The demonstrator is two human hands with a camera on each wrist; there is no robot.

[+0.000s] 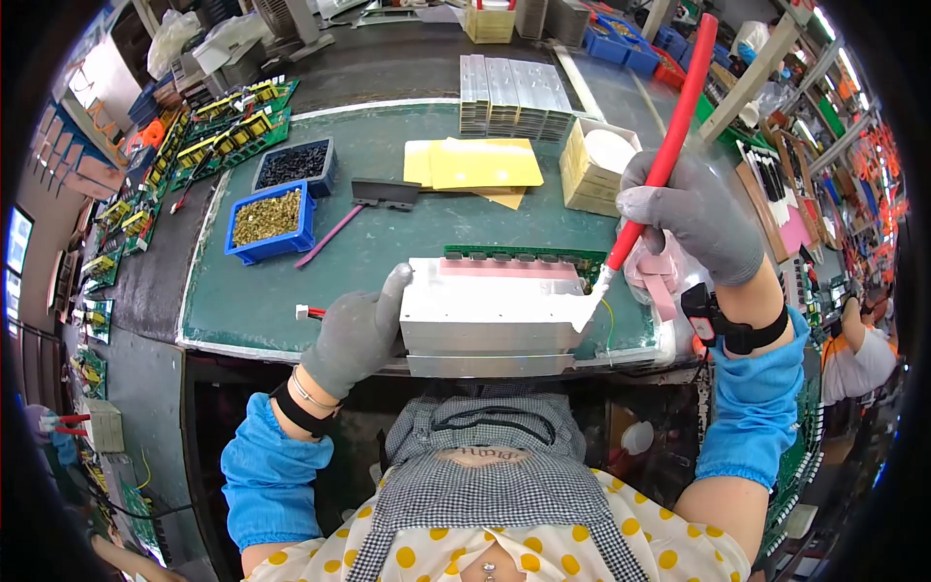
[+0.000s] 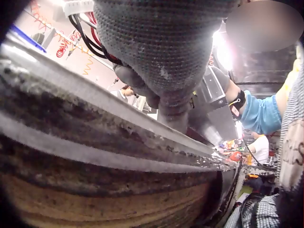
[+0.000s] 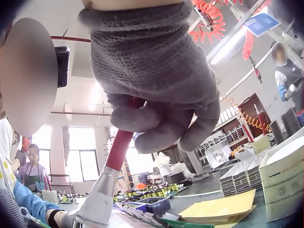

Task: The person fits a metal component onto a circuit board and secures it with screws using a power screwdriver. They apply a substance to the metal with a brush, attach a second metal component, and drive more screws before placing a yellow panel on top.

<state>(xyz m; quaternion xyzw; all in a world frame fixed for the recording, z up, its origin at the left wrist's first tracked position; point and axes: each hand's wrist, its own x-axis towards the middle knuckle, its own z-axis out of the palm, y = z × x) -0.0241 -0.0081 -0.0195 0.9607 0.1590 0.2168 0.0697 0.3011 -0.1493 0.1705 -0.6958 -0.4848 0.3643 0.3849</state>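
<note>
My gloved right hand (image 1: 693, 213) grips the red handle of a brush (image 1: 669, 160), held at a slant. White paste coats the brush head (image 3: 99, 197), which meets the right end of an aluminium heat sink (image 1: 490, 325). That block lies along the table's front edge, its top face smeared white. At its left end, my gloved left hand (image 1: 354, 335) holds it, thumb along the upper corner. Behind the block shows a green circuit board (image 1: 524, 254) with a pink strip (image 1: 514, 269) along it. A white connector on red and black wires (image 1: 310, 311) sticks out beside the left hand.
A blue bin of brass-coloured parts (image 1: 267, 225) and a grey bin of black parts (image 1: 296, 167) stand left. A scraper with a purple handle (image 1: 330, 236), yellow sheets (image 1: 475, 165), a carton with a white tub (image 1: 596, 165) and stacked metal profiles (image 1: 514, 97) lie farther back.
</note>
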